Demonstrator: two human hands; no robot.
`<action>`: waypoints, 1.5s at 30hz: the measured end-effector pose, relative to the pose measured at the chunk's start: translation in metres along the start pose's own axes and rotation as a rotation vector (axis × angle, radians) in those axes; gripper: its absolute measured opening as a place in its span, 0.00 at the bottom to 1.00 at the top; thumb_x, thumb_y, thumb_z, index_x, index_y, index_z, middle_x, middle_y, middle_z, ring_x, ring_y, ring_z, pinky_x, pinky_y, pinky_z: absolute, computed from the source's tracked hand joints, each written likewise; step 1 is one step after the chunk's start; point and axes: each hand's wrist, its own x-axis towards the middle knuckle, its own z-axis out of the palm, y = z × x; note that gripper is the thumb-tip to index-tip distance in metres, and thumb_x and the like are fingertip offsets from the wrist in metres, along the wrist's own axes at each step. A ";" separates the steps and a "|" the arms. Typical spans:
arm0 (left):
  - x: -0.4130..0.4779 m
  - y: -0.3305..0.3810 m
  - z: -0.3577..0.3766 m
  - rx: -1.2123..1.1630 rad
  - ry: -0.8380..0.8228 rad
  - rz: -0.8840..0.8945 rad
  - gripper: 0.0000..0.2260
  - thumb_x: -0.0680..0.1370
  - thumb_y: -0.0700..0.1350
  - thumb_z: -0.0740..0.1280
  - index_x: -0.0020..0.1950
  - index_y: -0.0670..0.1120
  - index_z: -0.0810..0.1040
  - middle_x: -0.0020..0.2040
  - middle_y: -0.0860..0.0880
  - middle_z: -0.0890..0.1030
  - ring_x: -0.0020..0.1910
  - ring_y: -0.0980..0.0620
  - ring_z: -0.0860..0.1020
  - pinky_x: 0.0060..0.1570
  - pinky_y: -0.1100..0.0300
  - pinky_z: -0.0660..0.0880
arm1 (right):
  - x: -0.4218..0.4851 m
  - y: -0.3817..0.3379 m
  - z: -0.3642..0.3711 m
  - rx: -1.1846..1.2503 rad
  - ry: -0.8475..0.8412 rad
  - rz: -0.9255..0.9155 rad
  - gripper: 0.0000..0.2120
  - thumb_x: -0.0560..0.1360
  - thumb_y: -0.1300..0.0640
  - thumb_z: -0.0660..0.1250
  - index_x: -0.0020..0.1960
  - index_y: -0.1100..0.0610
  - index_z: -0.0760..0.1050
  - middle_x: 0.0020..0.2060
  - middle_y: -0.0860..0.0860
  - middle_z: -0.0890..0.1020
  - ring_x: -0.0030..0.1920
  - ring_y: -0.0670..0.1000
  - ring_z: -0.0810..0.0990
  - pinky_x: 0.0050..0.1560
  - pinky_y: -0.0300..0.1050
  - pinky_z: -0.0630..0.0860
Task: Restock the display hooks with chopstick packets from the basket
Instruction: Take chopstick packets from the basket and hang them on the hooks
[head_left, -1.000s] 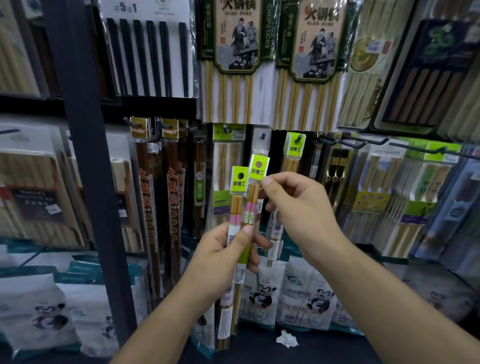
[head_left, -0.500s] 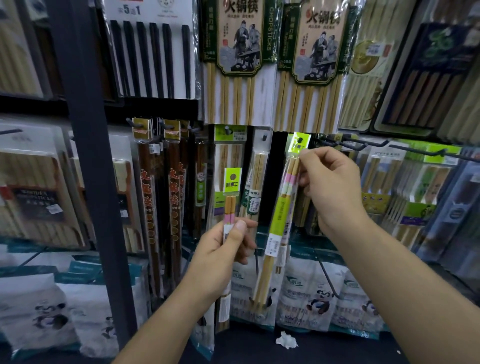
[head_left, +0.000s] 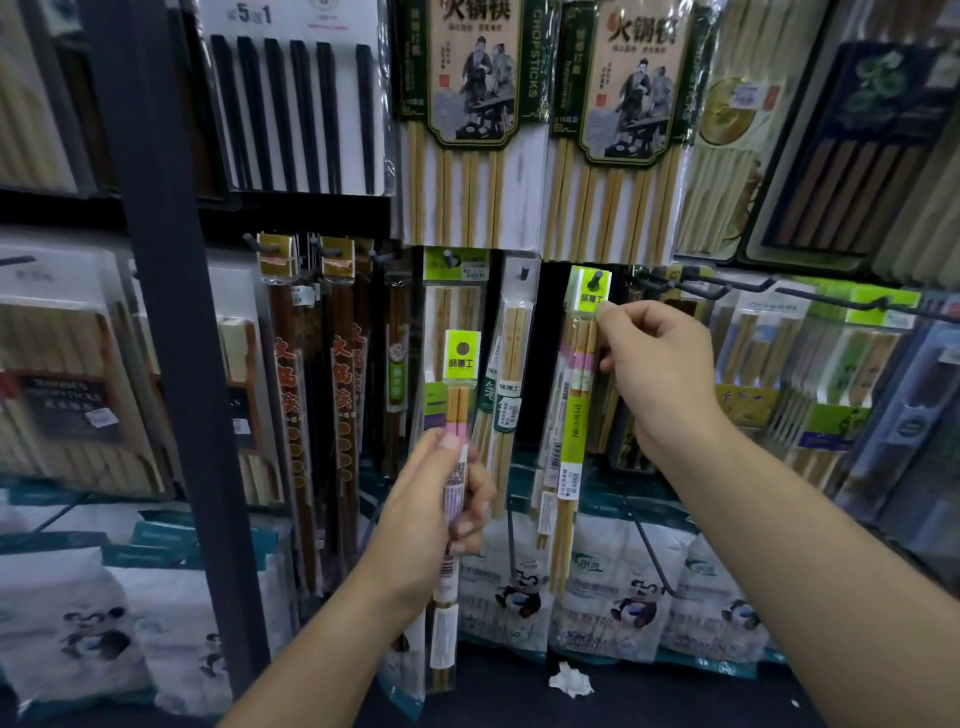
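1. The step in hand seems to be the hanging of one packet. The right hand pinches the hung packet just under its bright green header, with the fingers closed narrow on it. The hole of the header sits at the tip of a display hook, in the middle row of the display wall.
2. The left hand holds a second packet upright, lower and to the left. Thumb and fingers are wrapped around its middle. Its header is free, on no hook.
3. In my judgement, the next move is to push the first packet fully back on the hook and let it go. Then the second packet must pass to that hook, with its hole lined up.
4. The wall is crowded. Large bamboo sets hang along its upper edge and panda-printed bags along its lower edge. An empty hook stands out near the right edge.
5. A crumpled paper lies on the dark shelf below. The basket is not in view.
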 end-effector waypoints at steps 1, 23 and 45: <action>0.000 0.000 0.001 0.000 0.000 0.006 0.11 0.80 0.54 0.58 0.41 0.52 0.74 0.35 0.46 0.73 0.26 0.54 0.64 0.24 0.62 0.63 | 0.000 0.002 -0.001 -0.015 0.006 0.003 0.12 0.79 0.55 0.69 0.39 0.57 0.81 0.29 0.47 0.78 0.29 0.43 0.74 0.36 0.35 0.74; 0.054 0.034 0.067 0.543 0.042 0.257 0.07 0.84 0.48 0.65 0.55 0.51 0.82 0.47 0.43 0.83 0.49 0.42 0.80 0.52 0.45 0.78 | -0.002 -0.017 -0.011 0.034 -0.130 -0.119 0.10 0.80 0.56 0.69 0.40 0.56 0.81 0.31 0.51 0.80 0.30 0.43 0.76 0.33 0.34 0.74; 0.059 0.022 0.080 0.998 0.133 0.232 0.14 0.86 0.56 0.55 0.67 0.53 0.70 0.52 0.56 0.77 0.50 0.53 0.77 0.41 0.58 0.70 | 0.001 0.043 -0.019 -0.176 -0.124 -0.127 0.08 0.78 0.47 0.71 0.47 0.51 0.77 0.37 0.43 0.80 0.36 0.39 0.76 0.39 0.37 0.73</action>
